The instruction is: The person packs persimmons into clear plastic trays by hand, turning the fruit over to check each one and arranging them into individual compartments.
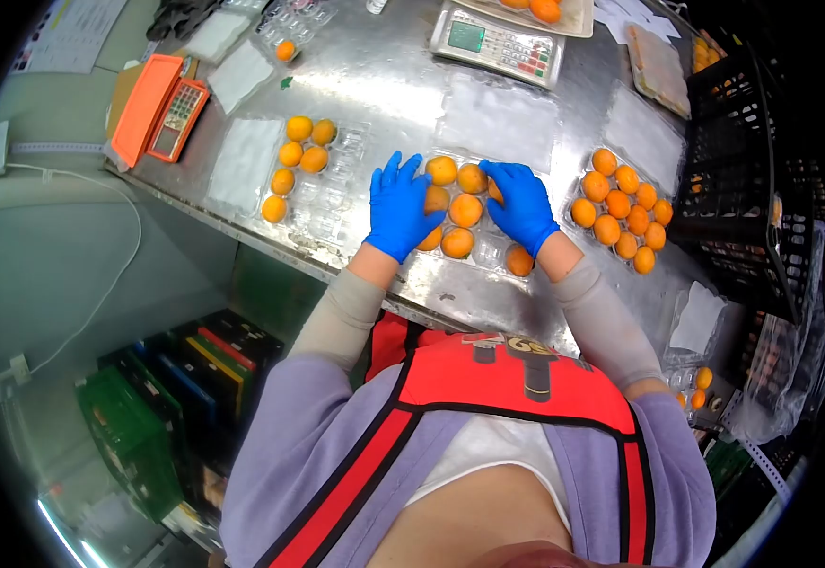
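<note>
A clear plastic tray [490, 254] with round cups lies in front of me on the metal table, holding several round orange fruits [466, 210]. At its left side is my left hand [399, 210], in a blue glove, with the fingers spread apart and the thumb side against the fruits. My right hand [521, 204], also blue-gloved, curls over the tray's right side around an orange fruit [496, 190], which it partly hides. Nearer to me, one fruit [518, 260] sits at the tray's lower right corner.
To the left is a partly filled tray [324, 194]; to the right, a fuller one [623, 210]. A scale [498, 43] stands at the back, an orange scale [162, 114] at the left edge. White pads [502, 118] lie about. A black crate [729, 189] borders the right.
</note>
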Available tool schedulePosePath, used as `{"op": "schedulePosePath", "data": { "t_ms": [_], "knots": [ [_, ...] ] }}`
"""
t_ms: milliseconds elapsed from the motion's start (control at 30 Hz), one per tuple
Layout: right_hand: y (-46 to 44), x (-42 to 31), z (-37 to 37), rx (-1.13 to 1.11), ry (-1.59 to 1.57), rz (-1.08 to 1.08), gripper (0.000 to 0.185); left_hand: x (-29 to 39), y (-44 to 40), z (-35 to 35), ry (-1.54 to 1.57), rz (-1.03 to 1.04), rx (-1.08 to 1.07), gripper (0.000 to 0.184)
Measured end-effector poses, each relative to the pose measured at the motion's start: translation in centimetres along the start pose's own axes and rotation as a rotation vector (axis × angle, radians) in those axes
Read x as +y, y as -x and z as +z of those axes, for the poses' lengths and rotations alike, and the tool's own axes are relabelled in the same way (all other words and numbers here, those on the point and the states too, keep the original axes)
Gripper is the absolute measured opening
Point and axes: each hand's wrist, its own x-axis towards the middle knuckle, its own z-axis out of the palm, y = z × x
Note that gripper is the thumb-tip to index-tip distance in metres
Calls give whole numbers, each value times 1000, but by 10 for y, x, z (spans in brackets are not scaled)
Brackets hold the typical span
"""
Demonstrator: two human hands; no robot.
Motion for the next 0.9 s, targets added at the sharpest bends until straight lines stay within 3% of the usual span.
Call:
{"op": "schedulePosePath", "data": {
  "t_ms": [200, 367, 467, 567, 633, 767, 833, 900],
  "knots": [
    [4, 5, 1, 83, -86, -16, 50, -10, -1, -14, 22, 40, 98, 46],
    [-1, -2, 0, 74, -129, -9, 49, -82, 16, -36, 356, -233, 488, 47],
    [-11, -6, 5, 61, -159, -72, 46, -130, 28, -32, 320, -400, 600, 48],
    [-27, -11, 3, -82, 9, -79, 47, -149, 29, -35, 285, -522, 589, 47],
    [-37, -20, -6, -278, 176, -53, 46, -152, 32, -39, 144, -485, 599, 47],
    [-48, -24, -9, -369, 247, -41, 49, -155, 41, -43, 10, -555, 460, 50],
    [-50, -25, -10, -354, 316, -134, 36, -158, 45, -37, -56, -582, 399, 50],
    [-52, -27, -19, -378, 268, -97, 39, -159, 47, -35, -44, -542, 389, 50]
  ]
}}
